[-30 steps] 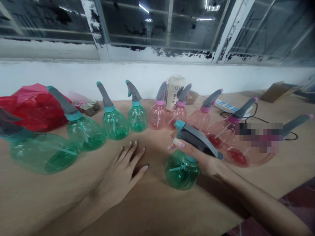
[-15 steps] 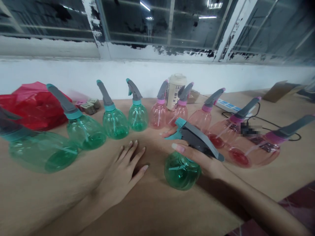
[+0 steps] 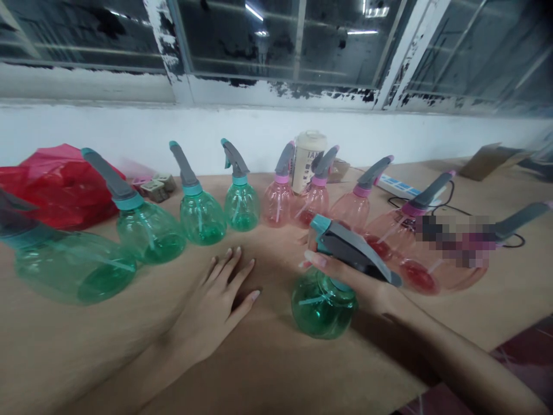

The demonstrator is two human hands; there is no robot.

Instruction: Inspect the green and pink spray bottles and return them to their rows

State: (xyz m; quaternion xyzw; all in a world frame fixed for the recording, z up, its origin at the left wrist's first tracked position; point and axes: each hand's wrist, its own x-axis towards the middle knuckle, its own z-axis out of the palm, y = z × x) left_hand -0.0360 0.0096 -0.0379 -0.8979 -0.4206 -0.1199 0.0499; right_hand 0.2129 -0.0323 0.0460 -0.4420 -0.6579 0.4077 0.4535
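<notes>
My right hand (image 3: 345, 276) is wrapped round the grey and teal trigger head of a green spray bottle (image 3: 323, 305) that stands on the wooden table (image 3: 268, 369); its fingers press the trigger in. My left hand (image 3: 213, 308) lies flat on the table to the left of that bottle, fingers spread, holding nothing. Behind the hands runs a curved row of spray bottles: several green ones (image 3: 201, 216) on the left and several pink ones (image 3: 354, 207) on the right.
A red plastic bag (image 3: 56, 184) lies at the back left. A cream lidded cup (image 3: 307, 158), a white power strip (image 3: 400, 187) with black cables and a small cardboard box (image 3: 486, 158) sit near the white wall under the window.
The right hand's fingers, stretched out from the trigger half a second ago, have closed on it again, and the bottle has shifted slightly right. The left hand has stayed put.
</notes>
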